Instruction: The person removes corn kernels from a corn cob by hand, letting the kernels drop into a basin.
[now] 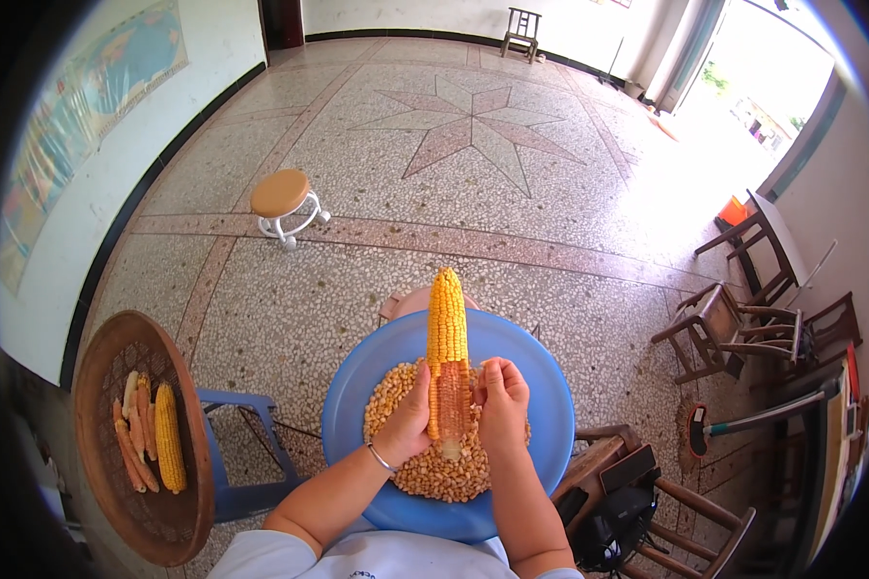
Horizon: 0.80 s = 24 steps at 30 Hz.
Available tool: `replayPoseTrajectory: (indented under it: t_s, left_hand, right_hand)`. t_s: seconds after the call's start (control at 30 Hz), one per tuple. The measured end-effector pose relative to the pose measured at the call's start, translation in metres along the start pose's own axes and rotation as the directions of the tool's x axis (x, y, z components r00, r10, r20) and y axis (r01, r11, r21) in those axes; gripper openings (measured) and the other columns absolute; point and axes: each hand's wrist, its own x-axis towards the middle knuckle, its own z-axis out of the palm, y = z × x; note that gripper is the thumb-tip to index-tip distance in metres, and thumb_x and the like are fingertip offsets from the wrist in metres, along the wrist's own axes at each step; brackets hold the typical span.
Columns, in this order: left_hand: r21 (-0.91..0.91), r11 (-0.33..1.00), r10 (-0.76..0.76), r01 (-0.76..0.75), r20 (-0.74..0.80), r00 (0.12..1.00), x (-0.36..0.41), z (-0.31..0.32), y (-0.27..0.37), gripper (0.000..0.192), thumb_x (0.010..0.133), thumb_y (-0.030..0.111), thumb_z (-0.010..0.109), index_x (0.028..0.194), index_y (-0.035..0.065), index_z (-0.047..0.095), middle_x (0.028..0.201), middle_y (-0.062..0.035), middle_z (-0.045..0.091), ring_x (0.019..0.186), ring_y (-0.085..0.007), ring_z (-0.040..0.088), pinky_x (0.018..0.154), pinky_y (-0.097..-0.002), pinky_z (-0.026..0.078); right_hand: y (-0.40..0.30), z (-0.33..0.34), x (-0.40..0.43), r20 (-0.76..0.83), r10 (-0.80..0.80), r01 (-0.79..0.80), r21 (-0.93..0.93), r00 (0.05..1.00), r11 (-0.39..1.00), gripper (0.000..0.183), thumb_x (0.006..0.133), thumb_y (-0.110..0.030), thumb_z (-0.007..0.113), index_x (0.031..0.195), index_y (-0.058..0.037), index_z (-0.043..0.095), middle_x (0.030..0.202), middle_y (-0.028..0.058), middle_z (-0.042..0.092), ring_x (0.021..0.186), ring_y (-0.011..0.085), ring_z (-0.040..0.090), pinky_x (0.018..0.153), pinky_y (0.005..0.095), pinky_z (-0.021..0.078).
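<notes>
My left hand (405, 427) grips a yellow corn cob (447, 318) from its left side, with the thumb along it. The cob points away from me; its far part is full of kernels, and a bare reddish strip runs along its near part. Close at the cob's right edge, my right hand (503, 398) has its fingers curled and pinched together; whether kernels are between them is hidden. Below both hands is a round blue plastic basin (536, 354), holding a heap of loose corn kernels (442, 481).
At left, a woven basket (203, 463) with several stripped cobs (132, 441) and one full cob (169, 438) rests by a blue plastic stool (250, 463). A round-seated stool (281, 194) stands ahead. At right are a wooden chair (717, 326) and a black bag (612, 525).
</notes>
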Motion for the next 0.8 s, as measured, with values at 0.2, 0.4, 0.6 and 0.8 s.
replayPoseTrajectory:
  t_s: [0.2, 0.4, 0.6, 0.8]
  left_hand:
    - [-0.088, 0.996, -0.030, 0.029, -0.014, 0.999, 0.001, -0.001, 0.005, 0.066, 0.095, 0.065, 0.031, 0.128, 0.0112, 0.048, 0.109, -0.0080, 0.063, 0.095, -0.0185, 0.065, 0.080, -0.0373, 0.057]
    - [-0.063, 0.998, 0.011, -0.011, -0.005, 1.000, 0.002, 0.002, 0.004, 0.062, 0.096, 0.063, 0.036, 0.130, 0.0119, 0.047, 0.116, -0.0046, 0.059, 0.103, -0.0146, 0.061, 0.090, -0.0322, 0.052]
    - [-0.069, 0.998, 0.011, -0.009, 0.024, 1.000, 0.000, 0.006, 0.005, 0.063, 0.095, 0.063, 0.034, 0.131, 0.0121, 0.046, 0.119, -0.0039, 0.058, 0.110, -0.0153, 0.059, 0.094, -0.0327, 0.050]
    - [-0.041, 0.999, 0.003, -0.003, 0.014, 1.000, 0.000, 0.007, 0.004, 0.065, 0.095, 0.064, 0.031, 0.131, 0.0120, 0.046, 0.118, -0.0039, 0.058, 0.109, -0.0155, 0.059, 0.094, -0.0325, 0.050]
  right_hand:
    - [0.006, -0.024, 0.000, -0.028, -0.142, 0.123, -0.352, 0.990, 0.928, 0.011, 0.091, -0.010, 0.059, 0.083, -0.0025, 0.056, 0.078, 0.0003, 0.052, 0.064, 0.0085, 0.049, 0.057, 0.0222, 0.0418]
    - [0.004, -0.010, -0.014, 0.275, -0.525, 0.535, -0.718, 0.806, 0.445, 0.024, 0.084, 0.001, 0.062, 0.108, -0.0012, 0.067, 0.095, 0.0121, 0.059, 0.084, 0.0263, 0.058, 0.074, 0.0365, 0.0488]
    - [0.001, 0.002, -0.019, 0.352, -0.572, 0.595, -0.740, 0.741, 0.315, 0.024, 0.085, -0.002, 0.064, 0.108, 0.0013, 0.067, 0.094, 0.0140, 0.061, 0.087, 0.0292, 0.059, 0.079, 0.0389, 0.0482]
    - [0.004, 0.003, -0.021, 0.330, -0.573, 0.579, -0.746, 0.750, 0.329, 0.020, 0.086, -0.003, 0.065, 0.105, 0.0011, 0.069, 0.096, 0.0148, 0.062, 0.085, 0.0266, 0.060, 0.075, 0.0348, 0.0498]
